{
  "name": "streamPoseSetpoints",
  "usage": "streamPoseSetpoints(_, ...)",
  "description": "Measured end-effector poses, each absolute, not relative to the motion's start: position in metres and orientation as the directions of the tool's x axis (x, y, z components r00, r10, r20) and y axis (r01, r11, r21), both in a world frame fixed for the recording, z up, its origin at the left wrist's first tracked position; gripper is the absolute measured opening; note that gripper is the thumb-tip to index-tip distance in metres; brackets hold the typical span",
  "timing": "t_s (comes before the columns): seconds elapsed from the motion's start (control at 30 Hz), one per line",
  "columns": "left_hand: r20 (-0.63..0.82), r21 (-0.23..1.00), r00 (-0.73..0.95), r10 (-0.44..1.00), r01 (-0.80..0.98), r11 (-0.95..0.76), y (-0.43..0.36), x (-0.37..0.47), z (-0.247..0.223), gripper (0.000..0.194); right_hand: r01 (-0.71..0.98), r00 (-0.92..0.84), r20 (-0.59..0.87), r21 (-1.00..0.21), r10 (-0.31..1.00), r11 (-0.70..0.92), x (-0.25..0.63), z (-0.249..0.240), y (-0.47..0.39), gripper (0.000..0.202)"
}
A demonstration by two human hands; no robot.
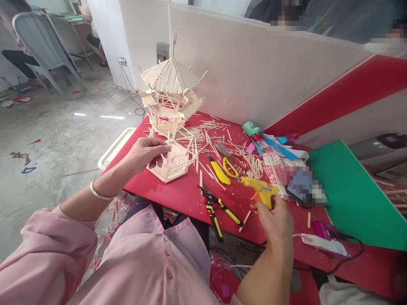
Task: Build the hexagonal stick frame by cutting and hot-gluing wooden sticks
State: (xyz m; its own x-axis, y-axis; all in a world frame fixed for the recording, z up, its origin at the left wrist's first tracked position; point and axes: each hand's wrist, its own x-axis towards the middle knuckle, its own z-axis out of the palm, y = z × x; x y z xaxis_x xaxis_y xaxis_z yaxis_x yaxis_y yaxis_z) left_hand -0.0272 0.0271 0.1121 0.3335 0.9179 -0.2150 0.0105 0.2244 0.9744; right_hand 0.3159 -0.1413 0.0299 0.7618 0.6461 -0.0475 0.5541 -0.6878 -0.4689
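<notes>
Between the thumb and fingers of my left hand (148,153) is a thin wooden stick (168,146), upright over a low six-sided stick base (173,169). My right hand (275,220) is wrapped round the handle of a yellow glue gun (261,188), its nozzle pointing left. Behind the base rises a tiered pagoda model (170,78) built of the same sticks, with a peaked roof and a spire. Pliers (219,209) with yellow and black handles lie between my hands, near the table's front edge.
On the red table (178,199) lie a yellow utility knife (218,170), yellow-handled scissors (230,166) and many loose sticks (193,134). Bagged sticks (273,169), a phone (299,188) and a white power strip (322,245) are at the right. A pale partition (235,72) stands behind.
</notes>
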Motion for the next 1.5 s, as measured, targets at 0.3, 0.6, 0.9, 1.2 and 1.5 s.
streamPoseSetpoints(0.3,-0.22,0.973,0.319,0.922,0.14,0.184,0.04,-0.024,0.116,0.026,0.881,0.244,0.392,-0.472,0.887,-0.033,0.184,0.086,-0.086,0.042)
streamPoseSetpoints(0.6,-0.196,0.925,0.337,0.921,0.374,0.06,0.037,-0.017,0.131,0.028,0.992,0.093,0.512,-0.124,0.854,-0.033,0.172,0.081,-0.062,0.026)
streamPoseSetpoints(0.9,-0.185,0.856,0.322,0.929,0.518,-0.009,0.038,-0.018,0.129,0.026,0.995,0.073,0.527,-0.094,0.847,-0.028,0.171,0.079,-0.062,0.025)
streamPoseSetpoints(1.2,-0.175,0.802,0.341,0.924,0.593,-0.067,0.037,-0.027,0.125,0.02,0.974,0.218,0.541,-0.172,0.812,-0.147,0.17,0.087,-0.041,0.027)
streamPoseSetpoints(1.5,0.025,0.752,0.419,0.908,0.59,-0.294,0.02,-0.051,0.097,0.013,0.717,0.344,0.15,-0.68,0.927,-0.156,0.19,0.078,-0.026,0.031)
